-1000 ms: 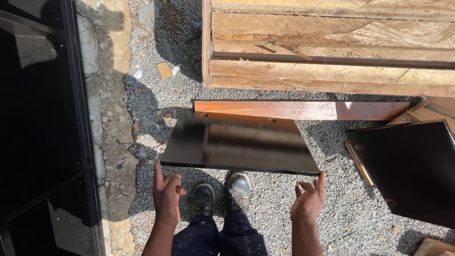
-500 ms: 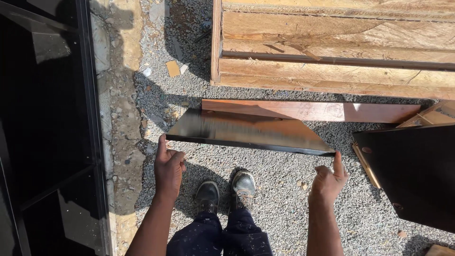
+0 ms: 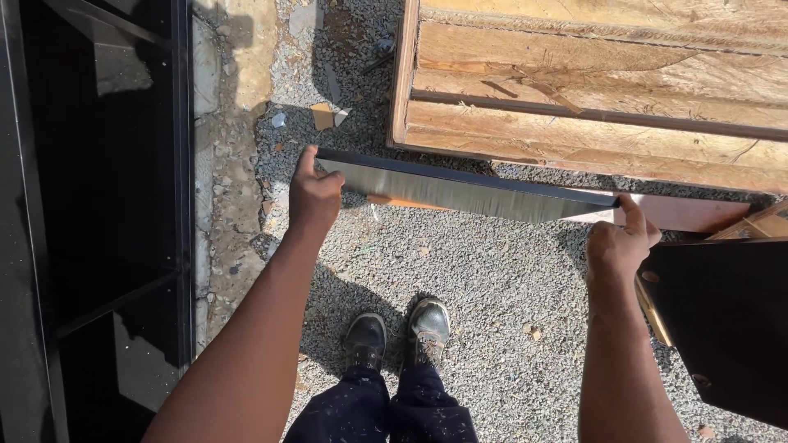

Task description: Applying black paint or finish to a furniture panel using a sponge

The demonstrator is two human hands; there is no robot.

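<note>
A long glossy black panel [image 3: 460, 190] is held up in front of me, tilted so that its shiny face shows only as a narrow strip. My left hand [image 3: 313, 194] grips its left end, thumb up along the edge. At the panel's right end my right hand [image 3: 622, 239] grips it with a finger resting on top. Behind it a brown board [image 3: 689, 215] lies on the gravel. My two black shoes [image 3: 400, 330] stand on the gravel below.
A black cabinet frame [image 3: 182, 131] stands along the left. Rough wooden planks [image 3: 591, 74] lie ahead. Another black panel [image 3: 722, 320] rests at the right. A strip of concrete [image 3: 230, 172] borders the gravel, with small scraps [image 3: 322, 116] lying on the ground.
Both hands have lifted the black panel up and away from me, tilting it more edge-on. It now covers most of the brown board behind it.
</note>
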